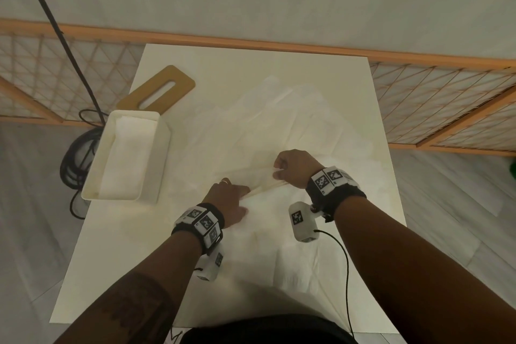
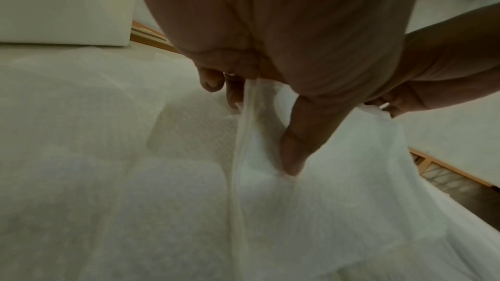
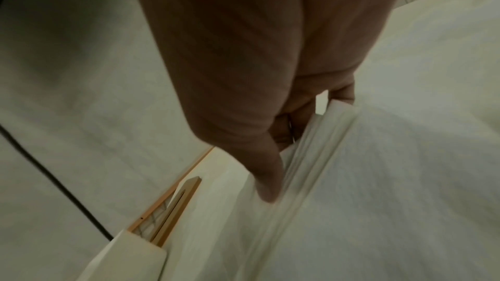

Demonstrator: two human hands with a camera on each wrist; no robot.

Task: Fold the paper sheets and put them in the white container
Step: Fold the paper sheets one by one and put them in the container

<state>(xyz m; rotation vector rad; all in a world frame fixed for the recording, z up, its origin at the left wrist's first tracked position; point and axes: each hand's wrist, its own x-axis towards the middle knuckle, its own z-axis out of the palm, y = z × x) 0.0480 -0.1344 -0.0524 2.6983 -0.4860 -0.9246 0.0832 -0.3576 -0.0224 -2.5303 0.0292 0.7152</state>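
Observation:
A thin white paper sheet (image 1: pixel 268 184) is stretched into a taut ridge between my two hands at the middle of the white table (image 1: pixel 374 204). My left hand (image 1: pixel 230 198) pinches its near-left end, thumb against curled fingers; the left wrist view shows the sheet (image 2: pixel 311 200) hanging from that pinch. My right hand (image 1: pixel 290 169) pinches the other end, and the right wrist view shows the gathered paper (image 3: pixel 311 168) under my thumb (image 3: pixel 266 181). More crumpled white sheets (image 1: pixel 279 120) lie spread behind. The white container (image 1: pixel 156 148) stands at the table's left with folded paper (image 1: pixel 125 159) inside.
A wooden lid with a slot (image 1: pixel 159 91) lies behind the container. Black cables (image 1: pixel 75 159) coil on the floor at the left. A wooden lattice rail (image 1: pixel 432 103) runs behind the table. Another sheet (image 1: pixel 293 268) lies at the table's near edge.

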